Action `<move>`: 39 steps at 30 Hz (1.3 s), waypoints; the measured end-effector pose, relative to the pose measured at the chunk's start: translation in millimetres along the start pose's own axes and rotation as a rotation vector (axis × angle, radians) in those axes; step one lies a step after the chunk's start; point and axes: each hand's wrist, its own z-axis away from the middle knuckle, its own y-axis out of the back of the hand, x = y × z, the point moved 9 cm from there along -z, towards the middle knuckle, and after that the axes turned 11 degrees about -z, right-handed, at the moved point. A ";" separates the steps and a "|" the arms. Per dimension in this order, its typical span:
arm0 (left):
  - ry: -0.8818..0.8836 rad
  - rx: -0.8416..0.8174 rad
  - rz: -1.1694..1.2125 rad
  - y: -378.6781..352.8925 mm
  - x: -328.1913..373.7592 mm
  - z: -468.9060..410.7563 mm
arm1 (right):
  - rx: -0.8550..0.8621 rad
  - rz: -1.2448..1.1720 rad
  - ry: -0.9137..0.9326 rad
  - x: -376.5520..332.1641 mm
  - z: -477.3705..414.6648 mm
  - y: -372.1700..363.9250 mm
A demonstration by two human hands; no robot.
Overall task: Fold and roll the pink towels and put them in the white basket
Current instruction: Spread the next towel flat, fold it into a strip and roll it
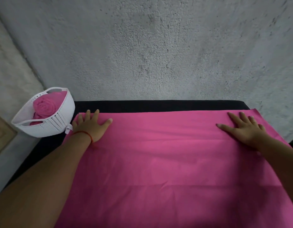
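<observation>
A large pink towel [167, 158] lies spread flat over the black table [159, 105], with a faint crease across its near part. My left hand [90, 125] rests flat on the towel's far left corner, fingers straight. Pressing on the far right corner is my right hand [242, 129], fingers spread. At the table's left end stands the white basket [60, 122], perforated on its side, with rolled pink towels [43, 106] inside it.
A rough grey wall [159, 46] rises right behind the table. The towel's right corner hangs past the table's right end. A beige panel [2, 135] shows at the far left, below the basket.
</observation>
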 end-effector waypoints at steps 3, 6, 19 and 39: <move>-0.010 0.009 0.001 1.0 -4.2 -6.6 | -0.001 0.006 -0.043 20.8 -20.1 6.1; -0.022 0.017 -0.017 -2.0 -7.5 -12.2 | 0.047 -0.044 -0.079 26.9 -28.7 6.3; -0.130 0.207 0.065 20.5 35.3 107.5 | 0.115 -0.088 0.230 -58.8 90.3 -16.0; 0.103 0.096 0.123 -41.6 -145.3 386.2 | 0.057 -0.053 0.149 -11.3 403.4 -68.4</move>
